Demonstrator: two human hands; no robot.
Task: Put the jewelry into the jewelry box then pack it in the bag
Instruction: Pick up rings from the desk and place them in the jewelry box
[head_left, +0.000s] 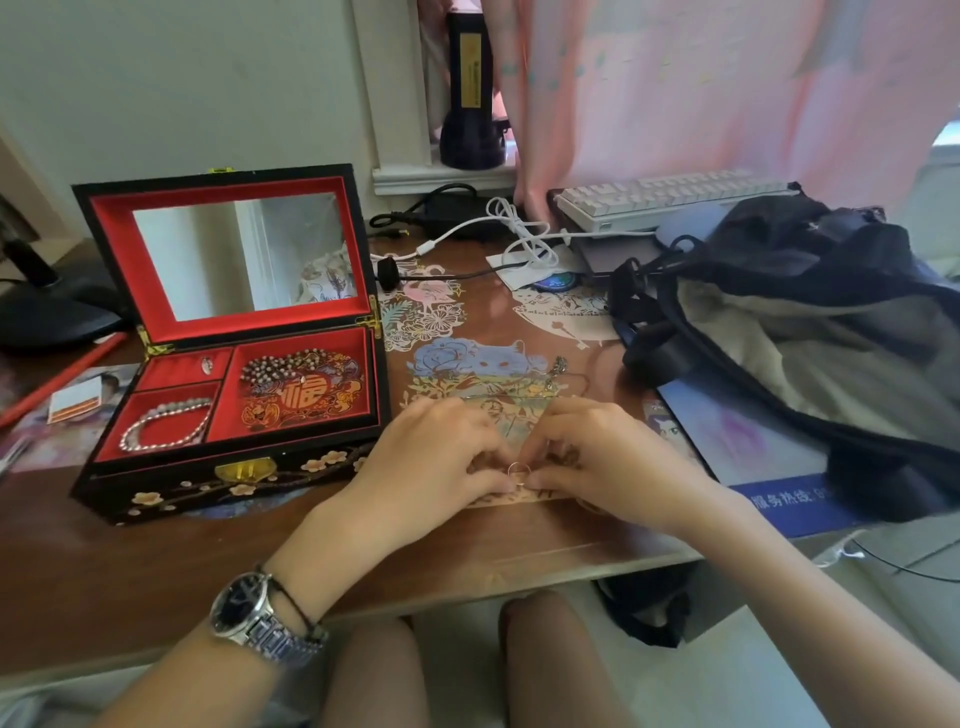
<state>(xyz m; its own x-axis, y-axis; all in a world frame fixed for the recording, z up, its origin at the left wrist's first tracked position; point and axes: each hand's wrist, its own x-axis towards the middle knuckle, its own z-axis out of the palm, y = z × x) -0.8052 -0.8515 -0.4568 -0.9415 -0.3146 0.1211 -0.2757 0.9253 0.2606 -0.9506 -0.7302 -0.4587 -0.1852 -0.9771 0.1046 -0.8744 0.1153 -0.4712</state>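
Silver ring: a thin band (518, 472) sits pinched between the fingertips of both hands, low over the desk, just right of the jewelry box.
Left hand: (434, 452) closed on the ring's left side, fingers curled in; a steel wristwatch (249, 608) shows on the wrist.
Right hand: (602, 452) closed on the ring's right side, thumb and forefinger meeting the left hand's; the two-handed hold looks meant to keep so small a piece from slipping.
Jewelry box: black lacquer with red lining (234, 364), lid propped upright so the mirror (244, 254) faces the person and every compartment lies open to reach.
Already inside the box: a beaded necklace (291, 366) in the large right compartment, a bead bracelet (166, 426) in the front-left one, a small piece, too small to identify, in the rear-left.
Still outside the box: a chain with a pendant (558, 371) lies on the desk beyond the hands, right of the box.
Bag: dark, mouth gaping (779, 322), well to the right of the box, apparently left open to take it once shut.
Desk: brown wood (130, 571) covered with paper cut-outs; a white keyboard (670, 200) and cables (519, 228) lie behind and right of the box.
Stage: judged mid-task, the ring and chain not yet stowed.
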